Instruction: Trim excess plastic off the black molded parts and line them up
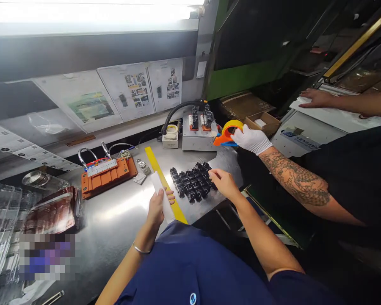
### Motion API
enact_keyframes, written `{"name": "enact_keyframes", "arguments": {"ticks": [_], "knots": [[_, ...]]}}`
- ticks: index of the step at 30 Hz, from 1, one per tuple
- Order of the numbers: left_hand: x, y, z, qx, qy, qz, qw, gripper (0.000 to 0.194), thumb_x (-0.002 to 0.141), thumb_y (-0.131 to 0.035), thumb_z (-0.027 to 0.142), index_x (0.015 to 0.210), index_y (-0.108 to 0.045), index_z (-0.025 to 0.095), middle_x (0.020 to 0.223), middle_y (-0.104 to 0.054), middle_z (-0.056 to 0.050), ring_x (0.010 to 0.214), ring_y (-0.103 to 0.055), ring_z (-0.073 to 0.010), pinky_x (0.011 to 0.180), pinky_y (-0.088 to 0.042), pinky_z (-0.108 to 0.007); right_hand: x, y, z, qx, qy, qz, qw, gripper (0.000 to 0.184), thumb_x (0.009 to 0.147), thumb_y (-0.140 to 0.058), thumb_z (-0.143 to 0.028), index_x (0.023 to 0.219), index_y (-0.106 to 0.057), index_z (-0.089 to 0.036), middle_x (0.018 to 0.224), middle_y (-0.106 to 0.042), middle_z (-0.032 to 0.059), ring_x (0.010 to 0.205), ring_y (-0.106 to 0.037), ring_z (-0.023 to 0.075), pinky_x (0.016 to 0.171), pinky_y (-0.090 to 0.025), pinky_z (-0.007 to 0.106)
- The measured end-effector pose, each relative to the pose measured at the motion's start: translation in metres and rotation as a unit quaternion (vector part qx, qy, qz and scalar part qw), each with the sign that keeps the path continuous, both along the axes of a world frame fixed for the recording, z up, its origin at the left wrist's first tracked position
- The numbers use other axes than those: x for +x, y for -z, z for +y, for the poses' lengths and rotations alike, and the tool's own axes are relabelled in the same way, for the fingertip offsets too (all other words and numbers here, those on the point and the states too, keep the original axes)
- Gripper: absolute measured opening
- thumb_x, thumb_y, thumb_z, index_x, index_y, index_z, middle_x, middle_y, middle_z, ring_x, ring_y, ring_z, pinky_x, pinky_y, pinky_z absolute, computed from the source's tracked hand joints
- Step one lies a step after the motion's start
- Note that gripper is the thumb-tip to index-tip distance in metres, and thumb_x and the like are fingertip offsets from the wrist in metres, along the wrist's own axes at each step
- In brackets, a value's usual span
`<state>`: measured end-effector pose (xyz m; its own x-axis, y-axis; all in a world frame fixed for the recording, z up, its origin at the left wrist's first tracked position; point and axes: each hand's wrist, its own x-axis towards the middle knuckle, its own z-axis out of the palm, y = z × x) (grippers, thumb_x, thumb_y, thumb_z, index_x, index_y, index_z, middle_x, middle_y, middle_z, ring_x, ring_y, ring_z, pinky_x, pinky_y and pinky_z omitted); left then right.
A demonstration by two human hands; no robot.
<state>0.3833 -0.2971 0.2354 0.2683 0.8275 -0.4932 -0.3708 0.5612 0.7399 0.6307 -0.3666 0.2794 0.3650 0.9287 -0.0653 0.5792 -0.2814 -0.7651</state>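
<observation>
Print on the white paper wall sheets (114,82) and the round blue-and-white badge (193,298) is too small to read. The left hand (156,207) is clamped on a flat white strip (167,206) above the grey metal bench (108,220), its long axis slanting far-left to near-right; the right hand's (225,183) fingertips bunch at the black ribbed parts (192,182), whether gripping one I cannot tell.

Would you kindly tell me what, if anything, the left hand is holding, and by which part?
The left hand holds a white strip around its middle, the thumb on top.
</observation>
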Motion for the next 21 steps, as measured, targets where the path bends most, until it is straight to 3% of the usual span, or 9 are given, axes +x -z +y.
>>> {"name": "enact_keyframes", "arguments": {"ticks": [3,5,7,9,11,13,16,21], "knots": [[-0.005,0.012,0.003,-0.02,0.014,0.028,0.999,0.028,0.081,-0.069,0.035,0.092,-0.056,0.012,0.075,-0.07,-0.008,0.06,-0.067,-0.0165,0.055,-0.053,-0.026,0.03,-0.007,0.005,0.022,0.032,-0.096,0.995,0.03,0.089,-0.044,-0.022,0.109,-0.063,-0.011,0.127,-0.059,0.0219,0.129,-0.045,0.035,0.109,-0.03,0.056],[-0.01,0.021,0.001,-0.031,0.021,0.043,0.998,0.026,0.083,-0.067,0.034,0.091,-0.056,0.012,0.077,-0.07,-0.01,0.061,-0.067,-0.017,0.055,-0.054,-0.027,0.042,-0.002,0.011,0.026,0.028,-0.195,0.98,0.038,0.087,-0.041,-0.012,0.119,-0.059,-0.005,0.141,-0.048,0.0239,0.142,-0.028,0.0347,0.115,-0.02,0.058],[-0.014,0.029,-0.001,-0.038,0.028,0.052,0.998,0.028,0.081,-0.069,0.035,0.092,-0.057,0.012,0.08,-0.07,-0.011,0.064,-0.069,-0.0186,0.057,-0.055,-0.028,0.052,0.007,0.019,0.015,0.03,-0.342,0.939,0.045,0.089,-0.033,-0.006,0.13,-0.052,0.0,0.148,-0.04,0.0244,0.145,-0.023,0.0323,0.116,-0.02,0.058],[-0.017,0.035,-0.004,-0.04,0.032,0.051,0.997,0.033,0.078,-0.072,0.038,0.092,-0.057,0.011,0.082,-0.071,-0.013,0.069,-0.07,-0.021,0.059,-0.056,-0.03,0.065,0.017,0.025,-0.004,0.042,-0.472,0.881,0.048,0.091,-0.028,-0.006,0.135,-0.047,0.002,0.148,-0.04,0.0245,0.143,-0.028,0.0322,0.113,-0.026,0.058],[-0.02,0.038,-0.007,-0.038,0.034,0.044,0.998,0.038,0.075,-0.075,0.04,0.093,-0.057,0.011,0.085,-0.071,-0.014,0.075,-0.07,-0.023,0.061,-0.058,-0.032,0.078,0.024,0.029,-0.013,0.056,-0.54,0.84,0.048,0.093,-0.026,-0.009,0.135,-0.047,0.001,0.146,-0.043,0.0232,0.142,-0.031,0.0327,0.111,-0.029,0.058],[-0.024,0.039,-0.008,-0.033,0.036,0.033,0.998,0.04,0.072,-0.077,0.041,0.092,-0.058,0.012,0.086,-0.071,-0.014,0.08,-0.07,-0.0241,0.063,-0.058,-0.033,0.09,0.027,0.031,-0.017,0.062,-0.574,0.817,0.047,0.095,-0.025,-0.011,0.132,-0.052,0.0,0.144,-0.046,0.0221,0.142,-0.03,0.0329,0.111,-0.029,0.06],[-0.035,0.036,-0.01,-0.019,0.044,0.018,0.999,0.04,0.069,-0.079,0.04,0.091,-0.06,0.012,0.086,-0.071,-0.013,0.083,-0.07,-0.0238,0.063,-0.059,-0.031,0.102,0.028,0.036,-0.012,0.057,-0.583,0.81,0.046,0.095,-0.025,-0.012,0.123,-0.059,0.0,0.14,-0.05,0.0238,0.142,-0.028,0.0343,0.11,-0.026,0.064],[-0.059,0.03,-0.013,0.024,0.056,0.005,0.998,0.043,0.065,-0.08,0.043,0.089,-0.063,0.013,0.087,-0.07,-0.011,0.084,-0.069,-0.0227,0.057,-0.057,-0.027,0.105,0.024,0.042,0.057,0.026,-0.546,0.835,0.043,0.095,-0.027,-0.013,0.11,-0.066,-0.003,0.126,-0.061,0.0241,0.137,-0.036,0.0358,0.108,-0.023,0.069]]}}
